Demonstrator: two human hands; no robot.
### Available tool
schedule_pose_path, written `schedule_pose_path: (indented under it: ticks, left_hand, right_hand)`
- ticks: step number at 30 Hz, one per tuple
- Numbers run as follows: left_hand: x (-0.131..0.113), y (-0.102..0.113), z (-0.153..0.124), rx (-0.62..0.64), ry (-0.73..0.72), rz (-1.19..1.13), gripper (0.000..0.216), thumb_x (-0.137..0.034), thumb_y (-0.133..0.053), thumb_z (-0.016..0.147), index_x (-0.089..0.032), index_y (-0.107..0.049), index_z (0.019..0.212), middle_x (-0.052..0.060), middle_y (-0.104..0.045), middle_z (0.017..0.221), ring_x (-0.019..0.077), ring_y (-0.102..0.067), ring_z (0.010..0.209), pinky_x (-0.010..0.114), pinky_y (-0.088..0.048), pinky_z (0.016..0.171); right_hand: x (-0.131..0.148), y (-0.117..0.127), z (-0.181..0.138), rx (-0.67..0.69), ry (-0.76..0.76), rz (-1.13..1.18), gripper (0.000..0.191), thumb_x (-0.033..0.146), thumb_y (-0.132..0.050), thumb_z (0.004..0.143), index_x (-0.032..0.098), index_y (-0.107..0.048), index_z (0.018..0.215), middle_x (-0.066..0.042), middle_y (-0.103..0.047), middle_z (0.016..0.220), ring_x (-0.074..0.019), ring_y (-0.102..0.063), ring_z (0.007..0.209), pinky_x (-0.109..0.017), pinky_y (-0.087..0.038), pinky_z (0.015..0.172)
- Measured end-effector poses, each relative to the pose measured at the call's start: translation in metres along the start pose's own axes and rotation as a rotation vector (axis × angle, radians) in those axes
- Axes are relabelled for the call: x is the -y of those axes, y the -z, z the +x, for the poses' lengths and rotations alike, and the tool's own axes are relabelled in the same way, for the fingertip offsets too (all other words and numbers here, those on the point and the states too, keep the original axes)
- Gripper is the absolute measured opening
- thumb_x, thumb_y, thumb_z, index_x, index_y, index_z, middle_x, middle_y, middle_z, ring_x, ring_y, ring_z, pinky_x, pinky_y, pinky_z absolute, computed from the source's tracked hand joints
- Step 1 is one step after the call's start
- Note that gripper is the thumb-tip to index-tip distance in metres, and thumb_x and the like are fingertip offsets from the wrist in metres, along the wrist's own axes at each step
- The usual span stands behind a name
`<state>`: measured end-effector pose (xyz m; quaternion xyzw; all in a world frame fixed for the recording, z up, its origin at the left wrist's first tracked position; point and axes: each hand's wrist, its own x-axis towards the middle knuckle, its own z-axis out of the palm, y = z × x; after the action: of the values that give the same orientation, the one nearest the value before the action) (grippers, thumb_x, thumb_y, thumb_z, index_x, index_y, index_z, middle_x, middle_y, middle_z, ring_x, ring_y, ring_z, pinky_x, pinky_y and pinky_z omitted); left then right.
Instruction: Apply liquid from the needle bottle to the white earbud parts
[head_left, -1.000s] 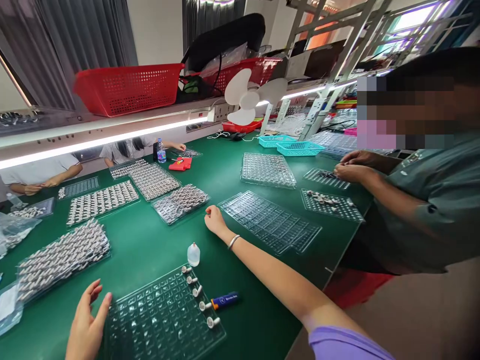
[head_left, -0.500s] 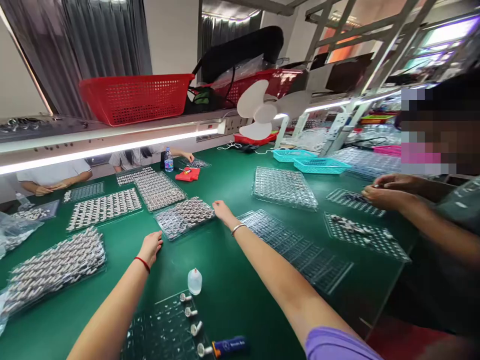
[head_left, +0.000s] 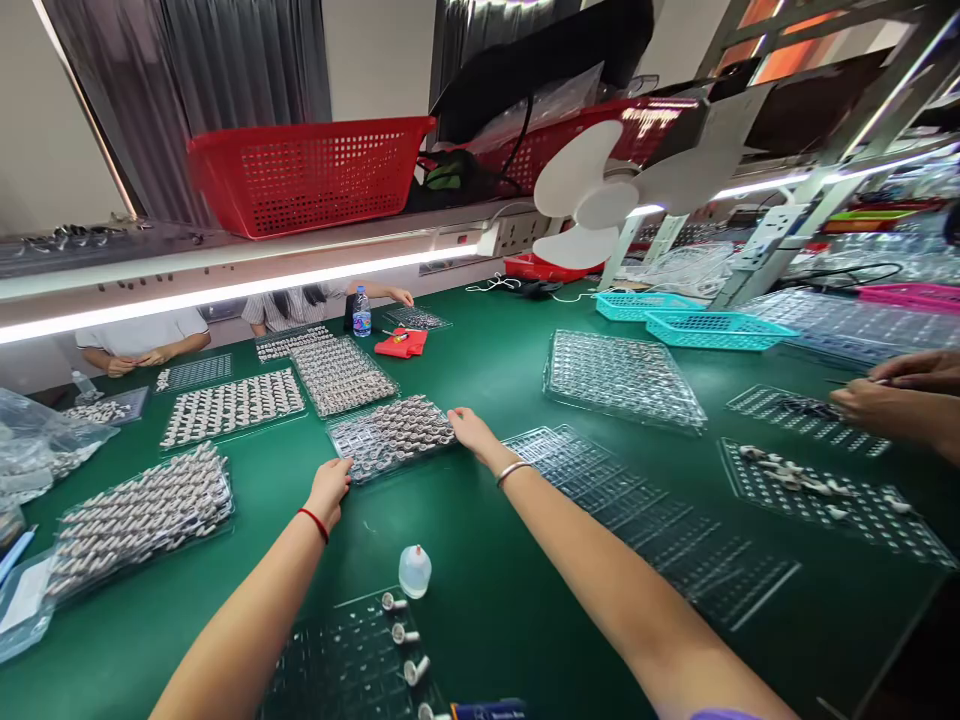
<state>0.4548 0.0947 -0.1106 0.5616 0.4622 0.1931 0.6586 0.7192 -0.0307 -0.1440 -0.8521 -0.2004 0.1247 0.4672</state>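
Item: tray (head_left: 356,440), on the desk (head_left: 495,560), in front of both arms. Small pieces (head_left: 412,422) fill its right part; the cells at left are bare.

Item: left hand (head_left: 330,490), red band at the wrist. Fingers closed on the tray's near-left corner. A second ago I had it beside the near tray (head_left: 345,650); half a second ago it was just short of this corner.

Item: right hand (head_left: 472,435), bracelet at the wrist. Fingers closed on the tray's right edge, near where I saw it half a second ago.

Meaning, as I judge it: the tray is now steadied from two sides, so it can be handled level, with less risk of spilling.

Nearby: near tray, a few white parts (head_left: 405,634) along its right edge; squeeze bottle (head_left: 415,572) just beyond it; clear trays (head_left: 622,500) beyond the right forearm. Far right: a co-worker's hands (head_left: 892,405).
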Motion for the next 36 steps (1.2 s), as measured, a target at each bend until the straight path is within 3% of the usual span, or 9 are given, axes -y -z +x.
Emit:
schedule_pose_path:
  ticks: [15, 28, 36]
  left_hand:
    - [0.008, 0.081, -0.023, -0.048, 0.024, -0.005, 0.027, -0.030, -0.060, 0.093, -0.016, -0.060, 0.115, 0.008, -0.062, 0.115, 0.0192, -0.063, 0.096, 0.038, -0.056, 0.081]
    - [0.006, 0.080, -0.014, -0.012, 0.038, 0.016, 0.022, -0.030, -0.062, 0.092, -0.012, -0.063, 0.104, 0.006, -0.066, 0.100, 0.0156, -0.065, 0.083, 0.033, -0.056, 0.073]
    - [0.008, 0.082, -0.017, -0.026, 0.007, 0.023, 0.023, -0.030, -0.062, 0.091, -0.012, -0.063, 0.106, 0.007, -0.066, 0.105, 0.0174, -0.065, 0.089, 0.036, -0.056, 0.077]
  right_hand:
    - [0.004, -0.012, -0.064, 0.160, 0.070, 0.061, 0.030, 0.033, -0.058, 0.096, 0.018, -0.058, 0.123, -0.009, -0.060, 0.125, -0.0220, -0.063, 0.105, -0.043, -0.054, 0.089]
    - [0.010, -0.013, -0.071, 0.160, 0.081, 0.089, 0.031, 0.033, -0.058, 0.096, 0.019, -0.058, 0.124, -0.010, -0.058, 0.130, -0.0236, -0.061, 0.110, -0.046, -0.052, 0.093]
    - [0.011, -0.009, -0.079, 0.186, 0.085, 0.109, 0.032, 0.033, -0.058, 0.096, 0.018, -0.058, 0.124, -0.010, -0.058, 0.129, -0.0238, -0.061, 0.110, -0.046, -0.052, 0.093]
